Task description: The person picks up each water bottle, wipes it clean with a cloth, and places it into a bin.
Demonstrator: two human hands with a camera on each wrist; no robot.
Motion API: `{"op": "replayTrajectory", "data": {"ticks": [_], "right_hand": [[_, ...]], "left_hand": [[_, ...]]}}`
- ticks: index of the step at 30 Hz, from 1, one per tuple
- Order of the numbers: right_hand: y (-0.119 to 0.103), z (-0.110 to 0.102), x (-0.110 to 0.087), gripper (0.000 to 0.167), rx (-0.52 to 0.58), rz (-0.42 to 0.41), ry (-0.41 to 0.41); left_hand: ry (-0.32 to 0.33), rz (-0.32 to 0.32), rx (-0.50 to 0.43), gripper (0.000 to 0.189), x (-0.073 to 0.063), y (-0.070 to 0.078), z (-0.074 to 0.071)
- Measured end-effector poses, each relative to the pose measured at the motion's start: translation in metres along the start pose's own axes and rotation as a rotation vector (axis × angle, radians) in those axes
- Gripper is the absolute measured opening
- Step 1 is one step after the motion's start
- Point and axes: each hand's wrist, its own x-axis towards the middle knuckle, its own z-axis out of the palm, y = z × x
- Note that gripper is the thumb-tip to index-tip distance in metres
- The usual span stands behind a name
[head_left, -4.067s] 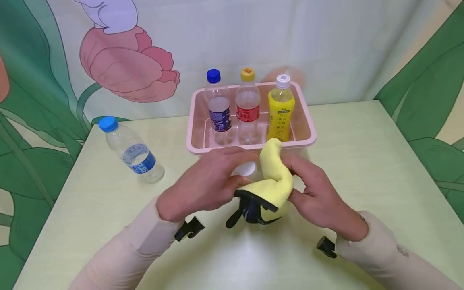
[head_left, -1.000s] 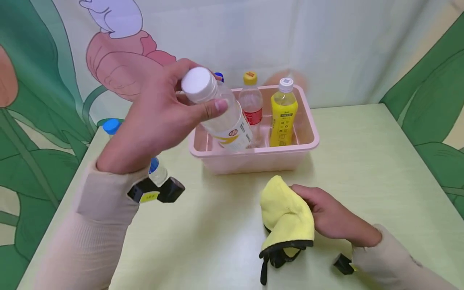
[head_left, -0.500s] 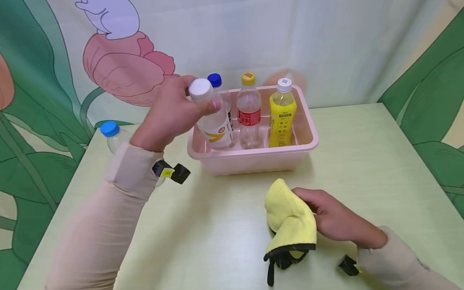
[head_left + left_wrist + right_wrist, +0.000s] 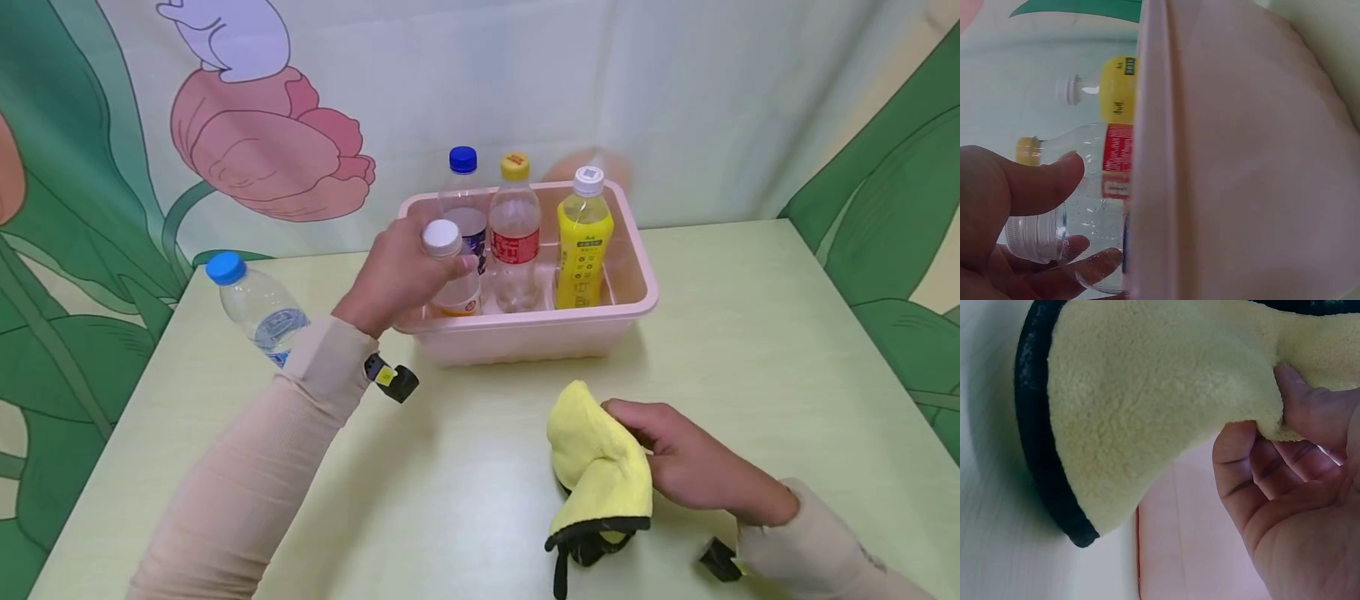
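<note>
My left hand (image 4: 400, 271) grips a clear white-capped bottle (image 4: 459, 292) just below its cap, thumb across the front. This bottle stands inside the pink bin (image 4: 525, 342), its lower part hidden by the front wall. In the left wrist view, thumb and fingers lie on either side of the bottle's neck (image 4: 1038, 237). My right hand (image 4: 690, 458) pinches a yellow cloth (image 4: 600, 458) with black edging, which hangs in folds over the table. The right wrist view shows thumb and fingertips on a gathered fold of the cloth (image 4: 1147, 394).
Also in the bin are a blue-capped bottle (image 4: 463, 160), a yellow-capped bottle with a red label (image 4: 515, 246) and a yellow-wrapped bottle (image 4: 584, 258). A water bottle with a light blue cap (image 4: 255, 304) stands at the table's left, partly behind my left sleeve. A printed curtain (image 4: 675, 100) rises behind.
My left hand has carried the white-capped bottle from in front of the bin into its left part and lowered it. The cloth moved toward me earlier and now hangs nearly still in my right hand.
</note>
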Motion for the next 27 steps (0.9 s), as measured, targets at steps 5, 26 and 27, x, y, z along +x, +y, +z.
{"op": "replayTrajectory", "data": {"ticks": [5, 26, 27], "right_hand": [[0.0, 0.001, -0.001, 0.036, -0.015, 0.005, 0.007], [-0.001, 0.0, -0.01, 0.039, -0.057, -0.013, 0.031], [-0.001, -0.001, -0.01, 0.039, -0.064, -0.015, 0.032]], "left_hand": [[0.003, -0.004, 0.048, 0.064, 0.0, -0.007, 0.008], [0.571, 0.17, 0.193, 0.053, -0.064, -0.001, -0.058], [0.627, 0.153, 0.187, 0.053, -0.071, -0.009, -0.069]]}}
